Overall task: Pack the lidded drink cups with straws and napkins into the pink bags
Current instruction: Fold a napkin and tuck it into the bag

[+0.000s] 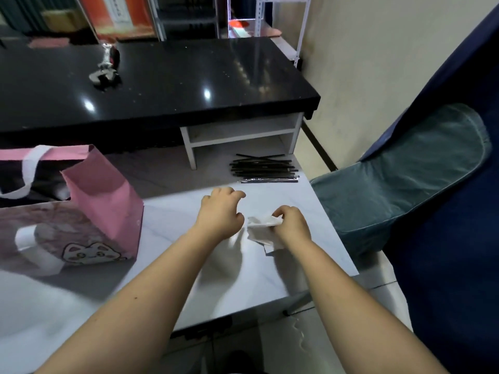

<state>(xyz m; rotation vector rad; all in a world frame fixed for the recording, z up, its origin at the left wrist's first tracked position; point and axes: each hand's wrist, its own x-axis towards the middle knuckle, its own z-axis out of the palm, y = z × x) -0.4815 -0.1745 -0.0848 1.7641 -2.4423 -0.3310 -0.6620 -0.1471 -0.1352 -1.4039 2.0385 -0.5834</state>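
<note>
- Pale marble-patterned desk (270,276), glossy; behind it a raised black counter (172,85) with a white cubby (240,139) beneath.
- Right hand (290,226): fingers pinched on a crumpled white napkin (263,233), near the desk's right edge.
- Left hand (220,210): fingers loosely spread, holding nothing, just beside the napkin.
- Black straws (262,167) piled by the cubby.
- Pink bag (105,201) stands open at left; contents apparently dark, unclear.
- Teal-covered chair (405,184) right of the desk.

The pale marbled surface (175,214) carried a pink bag (105,201), black straws (262,168) and a crumpled napkin (263,230).
</note>
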